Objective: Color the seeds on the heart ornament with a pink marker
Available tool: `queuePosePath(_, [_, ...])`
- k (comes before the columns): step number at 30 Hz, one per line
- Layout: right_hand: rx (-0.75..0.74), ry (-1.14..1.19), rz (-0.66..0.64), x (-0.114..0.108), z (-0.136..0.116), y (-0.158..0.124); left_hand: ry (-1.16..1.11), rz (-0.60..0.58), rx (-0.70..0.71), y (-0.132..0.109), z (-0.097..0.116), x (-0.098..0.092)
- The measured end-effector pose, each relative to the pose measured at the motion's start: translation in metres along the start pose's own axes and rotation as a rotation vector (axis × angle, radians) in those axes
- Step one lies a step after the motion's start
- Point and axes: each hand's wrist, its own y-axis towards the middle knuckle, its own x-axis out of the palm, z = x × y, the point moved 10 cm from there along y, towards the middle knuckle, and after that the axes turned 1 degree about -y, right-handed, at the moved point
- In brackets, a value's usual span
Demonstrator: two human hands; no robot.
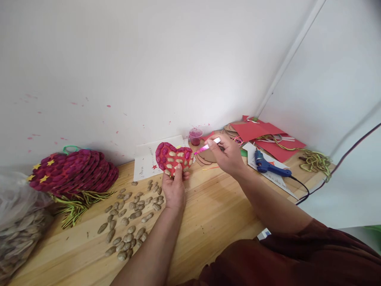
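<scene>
Currently, our left hand grasps a red heart studded with rough, ridged peanuts; our right hand pinches what seems a slim, pink-stained brush.

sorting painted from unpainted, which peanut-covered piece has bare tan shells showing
The heart in the left hand: tan peanuts show beside its painted ones, while the peanuts visible on the stacked pieces look purple all over.

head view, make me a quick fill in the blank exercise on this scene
The left hand holds a red piece shaped like a ____.
The right hand holds a brush by its ____, not its bristles.
Loose ____ lie scattered on the wooden table.
The glue gun is mostly ____.

Missing words: heart; handle; peanuts; blue.
</scene>
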Motion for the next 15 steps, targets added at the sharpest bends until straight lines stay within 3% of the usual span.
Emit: queuePosePath(15, [-0.089, -0.125, -0.056, 0.015, 0.004, -0.012, 0.074, -0.017, 0.037, -0.003, 0.004, 0.002])
